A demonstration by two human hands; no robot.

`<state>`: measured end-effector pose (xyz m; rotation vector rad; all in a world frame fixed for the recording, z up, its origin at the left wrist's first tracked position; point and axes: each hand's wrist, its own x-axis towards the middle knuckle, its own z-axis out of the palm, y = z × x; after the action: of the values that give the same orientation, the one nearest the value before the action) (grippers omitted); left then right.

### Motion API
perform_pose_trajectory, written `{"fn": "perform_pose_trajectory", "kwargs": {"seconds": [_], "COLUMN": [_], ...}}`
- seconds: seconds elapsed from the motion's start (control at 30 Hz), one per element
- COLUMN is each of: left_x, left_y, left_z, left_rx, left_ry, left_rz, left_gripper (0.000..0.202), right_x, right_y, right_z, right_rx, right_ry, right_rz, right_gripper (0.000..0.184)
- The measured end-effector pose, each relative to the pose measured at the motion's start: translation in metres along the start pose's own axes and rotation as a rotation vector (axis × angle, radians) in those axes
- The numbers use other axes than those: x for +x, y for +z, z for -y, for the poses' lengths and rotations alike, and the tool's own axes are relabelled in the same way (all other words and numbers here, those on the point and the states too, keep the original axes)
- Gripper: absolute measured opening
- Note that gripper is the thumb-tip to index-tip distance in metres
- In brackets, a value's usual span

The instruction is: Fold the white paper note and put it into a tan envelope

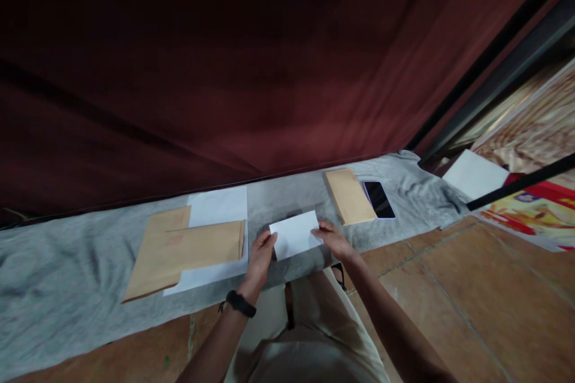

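A folded white paper (294,233) lies on the grey cloth (67,275) straight in front of me. My left hand (262,254), with a black watch on its wrist, pinches the paper's left edge. My right hand (331,238) presses its fingers on the paper's right edge. Both hands rest on the cloth.
To the left lie brown envelopes (186,248) over a white sheet (218,206). To the right lie a brown envelope (349,195) and a black phone (380,199). A dark red curtain hangs behind. Tiled floor, a white sheet (475,175) and a colourful poster (530,212) lie at right.
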<state>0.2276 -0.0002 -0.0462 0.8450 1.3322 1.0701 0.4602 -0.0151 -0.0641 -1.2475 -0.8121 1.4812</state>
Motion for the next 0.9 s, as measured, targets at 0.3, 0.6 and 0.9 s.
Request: {"fn": "perform_pose_trajectory", "kwargs": {"seconds": [0.3,0.6,0.9], "left_x": [0.001,-0.01,-0.021], "left_y": [-0.008,-0.018,-0.035], "left_z": [-0.04,-0.019,0.013], "left_rx": [0.271,0.946,1.148], "left_ry": [0.257,0.809,0.871], "left_rz": [0.143,0.219,0.416], "left_gripper": [0.026,0.037,0.053], "right_x": [0.003,0.0,-0.022], "right_y": [-0.004,-0.014,-0.018], "right_z": [0.032,0.008,-0.005], "right_rx": [-0.067,-0.551,-0.955], "right_ry": [-0.096,-0.485,-0.596], "right_rz": [-0.024,-0.113,-0.052], "right_gripper": [0.025,0.007,0.028]}}
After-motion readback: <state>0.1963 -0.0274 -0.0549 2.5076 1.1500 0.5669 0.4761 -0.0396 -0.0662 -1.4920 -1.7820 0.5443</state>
